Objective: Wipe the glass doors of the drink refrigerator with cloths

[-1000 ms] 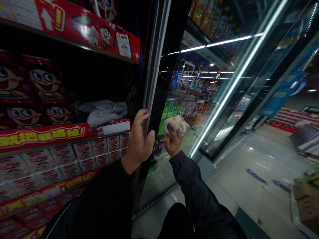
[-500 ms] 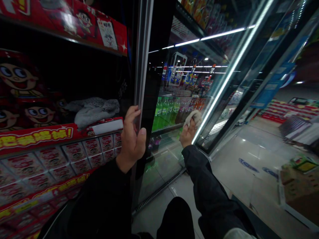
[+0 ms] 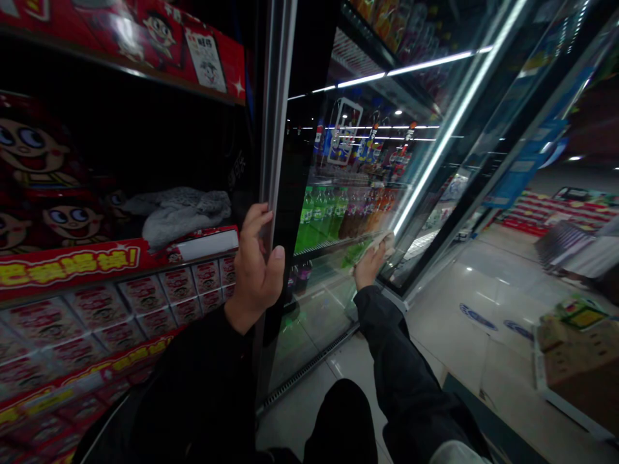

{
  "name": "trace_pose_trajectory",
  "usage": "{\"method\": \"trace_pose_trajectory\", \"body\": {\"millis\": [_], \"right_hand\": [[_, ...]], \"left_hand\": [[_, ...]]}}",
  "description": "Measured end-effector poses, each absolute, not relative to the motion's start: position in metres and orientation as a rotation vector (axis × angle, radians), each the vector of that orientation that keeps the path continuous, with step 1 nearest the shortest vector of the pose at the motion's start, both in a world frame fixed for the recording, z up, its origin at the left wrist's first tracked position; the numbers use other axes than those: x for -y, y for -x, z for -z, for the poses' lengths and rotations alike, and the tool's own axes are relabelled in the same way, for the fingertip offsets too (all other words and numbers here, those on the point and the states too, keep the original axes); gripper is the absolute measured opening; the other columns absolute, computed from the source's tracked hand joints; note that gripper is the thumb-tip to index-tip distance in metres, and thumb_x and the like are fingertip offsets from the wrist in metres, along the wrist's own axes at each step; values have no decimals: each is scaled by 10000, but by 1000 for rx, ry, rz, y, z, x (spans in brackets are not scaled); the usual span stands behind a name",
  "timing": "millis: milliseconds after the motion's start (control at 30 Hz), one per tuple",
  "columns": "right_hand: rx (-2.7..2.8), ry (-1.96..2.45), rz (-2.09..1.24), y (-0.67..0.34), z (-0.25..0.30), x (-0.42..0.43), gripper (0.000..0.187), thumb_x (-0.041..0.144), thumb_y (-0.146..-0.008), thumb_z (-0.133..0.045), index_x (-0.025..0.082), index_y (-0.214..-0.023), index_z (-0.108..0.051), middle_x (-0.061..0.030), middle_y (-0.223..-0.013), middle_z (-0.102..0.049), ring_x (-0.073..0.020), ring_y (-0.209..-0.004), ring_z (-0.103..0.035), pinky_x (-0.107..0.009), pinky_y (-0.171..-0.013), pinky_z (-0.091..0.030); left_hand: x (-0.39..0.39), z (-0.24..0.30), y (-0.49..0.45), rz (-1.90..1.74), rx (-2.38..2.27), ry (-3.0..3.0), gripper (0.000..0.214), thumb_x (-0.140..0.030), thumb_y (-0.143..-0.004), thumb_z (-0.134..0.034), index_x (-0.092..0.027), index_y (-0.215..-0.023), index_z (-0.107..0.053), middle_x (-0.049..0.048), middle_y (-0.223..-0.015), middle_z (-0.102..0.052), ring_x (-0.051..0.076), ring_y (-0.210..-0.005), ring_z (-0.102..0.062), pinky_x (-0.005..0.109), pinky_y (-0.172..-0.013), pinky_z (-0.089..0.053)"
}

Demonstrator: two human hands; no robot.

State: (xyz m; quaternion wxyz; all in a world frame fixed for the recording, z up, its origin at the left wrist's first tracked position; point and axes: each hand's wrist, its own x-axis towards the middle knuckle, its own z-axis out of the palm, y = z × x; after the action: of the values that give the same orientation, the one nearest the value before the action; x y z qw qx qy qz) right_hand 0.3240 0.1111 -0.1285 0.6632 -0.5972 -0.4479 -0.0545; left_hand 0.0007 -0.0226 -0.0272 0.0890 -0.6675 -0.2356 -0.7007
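At the upright metal edge of a glass cooler door (image 3: 333, 283), my left hand (image 3: 256, 270) has its curved fingers against the frame, the thumb standing apart. A pale cloth (image 3: 380, 248) is bunched in my right hand (image 3: 370, 264), which presses it to the glass near the door's bright lit strip. The fingers of that hand are closed over the cloth, and part of it spreads past them. Green and dark drink bottles (image 3: 326, 209) show in the glass.
Left of the door are shelves of red packs with cartoon faces (image 3: 75, 219) and boxed cartons (image 3: 140, 296). A grey crumpled cloth (image 3: 186, 212) lies on one shelf. Brown cardboard boxes (image 3: 575, 354) stand on the tiled floor (image 3: 435, 335) at right.
My right hand has moved slightly down with the cloth, which now lies flatter against the glass. My left hand stays at the door's edge.
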Motion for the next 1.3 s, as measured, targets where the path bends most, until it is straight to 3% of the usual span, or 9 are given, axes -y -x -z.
{"method": "trace_pose_trajectory", "body": {"millis": [133, 267, 467, 633, 767, 867, 967, 1133, 1300], "right_hand": [[927, 1344, 70, -326, 93, -114, 689, 518, -1070, -249, 159, -1616, -465, -261, -1717, -467, -348, -1655, -401, -687, -1371, -267], [1014, 1263, 109, -296, 64, -98, 656, 515, -1077, -328, 227, -1648, -472, -178, -1782, -433, -306, -1694, -360, -634, -1394, -272], [1331, 1005, 351, -195, 71, -41, 566, 445, -1112, -390, 317, -1650, -515, -118, -1748, -490, -318, -1676, -413, -678, -1357, -362], [1541, 693, 606, -143, 87, -9, 564, 295, -1010, -593, 370, -1568, -614, -81, -1880, -224, -422, -1719, -316, -724, -1312, -404], [1648, 483, 832, -168, 76, -29, 412, 403, -960, -652, 402, -1361, -746, -42, -1775, -417, -406, -1688, -372, -693, -1296, -433], [1690, 490, 944, -202, 57, -57, 363, 512, -953, -650, 395, -1266, -792, -60, -1648, -547, -410, -1658, -411, -703, -1285, -429], [1662, 665, 802, -226, 41, -78, 418, 505, -990, -589, 334, -1318, -783, -120, -1628, -561, -427, -1621, -450, -736, -1282, -403], [1372, 801, 673, -238, 53, -96, 503, 459, -1045, -447, 279, -1443, -696, -148, -1501, -659, -368, -1499, -561, -701, -1255, -450], [1280, 893, 614, -262, 69, -109, 578, 472, -1004, -408, 255, -1477, -659, -160, -1537, -633, -368, -1544, -511, -694, -1290, -408]], "left_hand": [[25, 25, 1, 2051, 677, 1967, 526, -468, -1146, -480, -258, -1628, -466, 162, -1672, -550, 353, -1527, -604, 576, -1215, -568], [27, 24, 3, 1996, 699, 1949, 549, -454, -1150, -466, -232, -1653, -467, 170, -1676, -561, 358, -1526, -608, 560, -1234, -559], [24, 26, 1, 2001, 698, 1905, 552, -463, -1155, -453, -224, -1651, -486, 170, -1657, -584, 353, -1500, -629, 546, -1217, -570], [23, 27, 3, 2026, 662, 1936, 557, -454, -1155, -457, -227, -1663, -486, 170, -1683, -558, 366, -1536, -604, 557, -1246, -543], [20, 29, 4, 2045, 647, 1948, 560, -444, -1153, -462, -247, -1677, -480, 152, -1690, -550, 361, -1561, -581, 563, -1274, -517], [16, 32, 1, 2086, 628, 1940, 568, -435, -1148, -481, -260, -1688, -470, 137, -1698, -533, 362, -1580, -556, 570, -1305, -481], [14, 33, -1, 2118, 606, 1943, 565, -423, -1148, -489, -246, -1685, -476, 135, -1700, -521, 365, -1588, -536, 561, -1317, -462], [16, 33, 0, 2107, 640, 1956, 559, -453, -1148, -479, -264, -1674, -479, 127, -1694, -526, 376, -1576, -546, 579, -1298, -481], [17, 32, 1, 2100, 679, 1955, 568, -482, -1140, -471, -294, -1676, -475, 130, -1684, -531, 374, -1560, -565, 565, -1214, -559]]}}
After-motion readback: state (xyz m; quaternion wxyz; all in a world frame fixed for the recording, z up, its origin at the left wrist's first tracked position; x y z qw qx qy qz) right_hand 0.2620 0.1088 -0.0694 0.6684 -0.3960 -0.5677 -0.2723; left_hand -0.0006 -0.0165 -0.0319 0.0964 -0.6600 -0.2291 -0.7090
